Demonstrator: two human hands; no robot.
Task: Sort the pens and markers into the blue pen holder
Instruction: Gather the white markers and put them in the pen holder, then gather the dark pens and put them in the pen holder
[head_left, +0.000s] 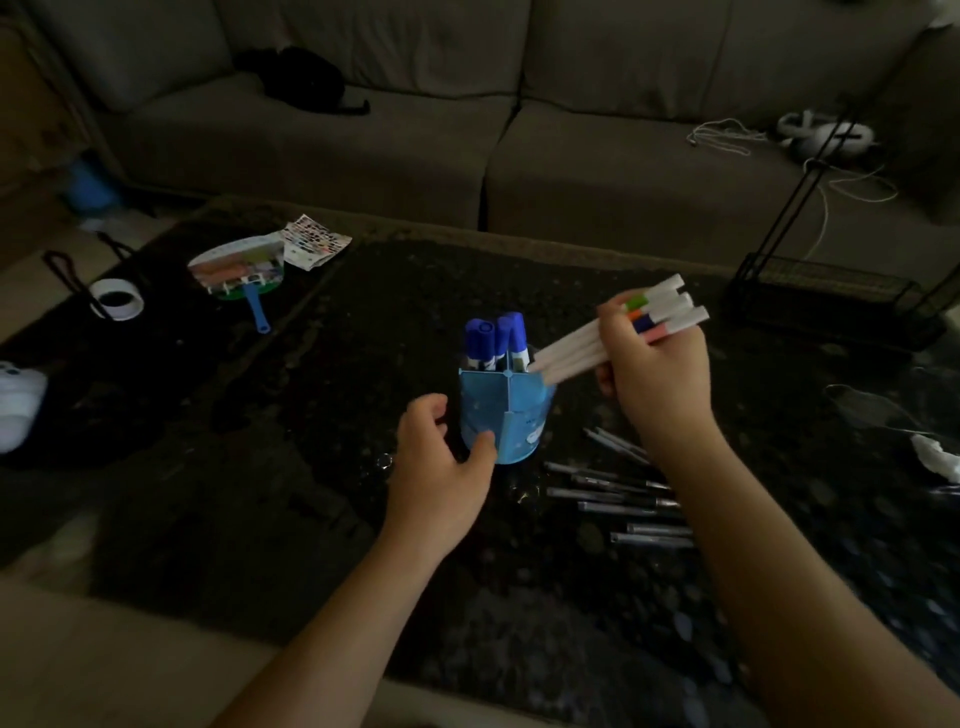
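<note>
The blue pen holder (511, 410) stands upright in the middle of the dark table, split into compartments. Three blue-capped markers (496, 340) stand in its rear compartments. My right hand (657, 374) grips a bundle of white markers (576, 348) with coloured bands, tilted, their lower ends inside the holder's right compartment. My left hand (441, 467) curls beside the holder's left side, thumb touching its wall, fingers apart. Several dark pens (623, 493) lie on the table to the right of the holder, partly under my right forearm.
A fan-shaped pack with a blue handle (241, 270) and a leaflet (314, 241) lie at the back left, near a white tape roll (117, 299). A black wire stand (831, 291) rises at the back right. A sofa (467, 130) runs behind the table.
</note>
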